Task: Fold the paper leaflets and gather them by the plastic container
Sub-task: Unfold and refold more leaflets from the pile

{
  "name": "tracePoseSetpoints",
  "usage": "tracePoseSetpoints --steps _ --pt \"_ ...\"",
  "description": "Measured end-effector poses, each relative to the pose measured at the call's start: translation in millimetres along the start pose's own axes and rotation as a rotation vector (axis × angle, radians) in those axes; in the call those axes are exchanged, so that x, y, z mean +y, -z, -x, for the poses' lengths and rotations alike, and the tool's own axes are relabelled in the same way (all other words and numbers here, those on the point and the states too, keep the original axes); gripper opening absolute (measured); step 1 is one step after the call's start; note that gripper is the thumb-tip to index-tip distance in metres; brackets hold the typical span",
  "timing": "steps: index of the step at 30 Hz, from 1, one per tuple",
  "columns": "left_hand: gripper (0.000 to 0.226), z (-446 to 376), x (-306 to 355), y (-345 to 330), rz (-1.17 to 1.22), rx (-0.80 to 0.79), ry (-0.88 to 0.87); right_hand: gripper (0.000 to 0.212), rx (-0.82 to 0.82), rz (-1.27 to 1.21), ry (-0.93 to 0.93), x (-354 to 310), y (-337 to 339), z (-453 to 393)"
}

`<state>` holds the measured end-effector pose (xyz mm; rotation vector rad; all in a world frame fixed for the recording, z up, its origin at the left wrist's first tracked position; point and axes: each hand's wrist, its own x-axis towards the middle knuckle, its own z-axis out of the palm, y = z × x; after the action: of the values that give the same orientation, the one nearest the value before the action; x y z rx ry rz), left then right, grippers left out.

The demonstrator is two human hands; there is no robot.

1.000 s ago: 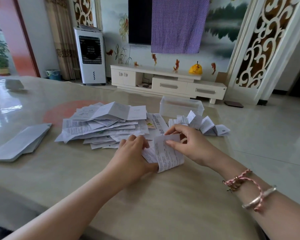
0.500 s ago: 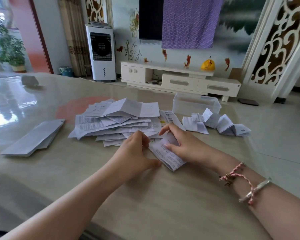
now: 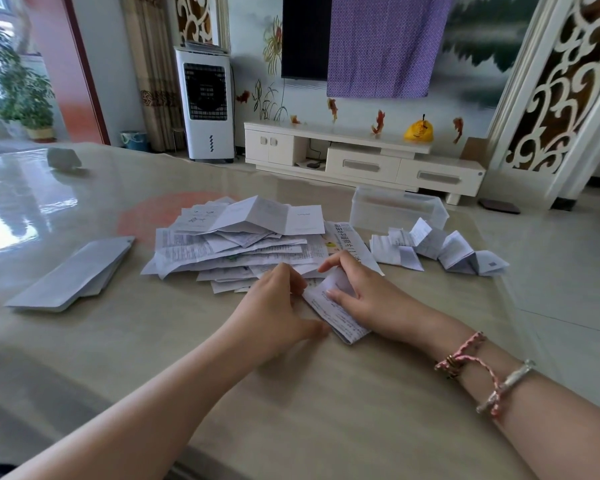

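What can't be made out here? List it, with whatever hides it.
Head view only:
- Left hand fingertips: tucked behind its own knuckles.
- Leaflet print: too small to read.
- Plastic container contents: translucent walls blur them.
- Lower sheets of the unfolded pile: covered by upper sheets.

Half-folded leaflet (image 3: 336, 311) near unfolded pile (image 3: 236, 244); folded ones (image 3: 437, 249) beside clear container (image 3: 397, 211)

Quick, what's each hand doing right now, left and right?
Left hand: pinches the leaflet at its left edge.
Right hand: fingers curled on the same leaflet, pressing its fold.
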<state>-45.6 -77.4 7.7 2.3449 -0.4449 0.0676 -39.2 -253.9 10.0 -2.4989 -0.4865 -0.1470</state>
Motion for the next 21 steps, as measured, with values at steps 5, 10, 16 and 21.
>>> tracePoseSetpoints --steps 5,10,16,21 --pt "0.043 1.8 4.2 -5.0 -0.048 0.037 -0.065 0.028 0.017 0.004 -0.01 2.1 -1.1 -1.2" --pt "0.012 5.4 7.5 -15.2 -0.141 0.054 -0.175 0.039 0.062 0.036 -0.014 2.9 -1.9 1.1" --pt "0.027 0.0 7.9 -17.4 -0.242 0.035 -0.153 0.062 0.104 0.222 0.021 -3.3 13.3 33.9" --pt "0.027 -2.3 9.3 -18.6 -0.273 -0.005 -0.134 0.054 0.096 0.237 0.034 -3.9 0.3 49.7"
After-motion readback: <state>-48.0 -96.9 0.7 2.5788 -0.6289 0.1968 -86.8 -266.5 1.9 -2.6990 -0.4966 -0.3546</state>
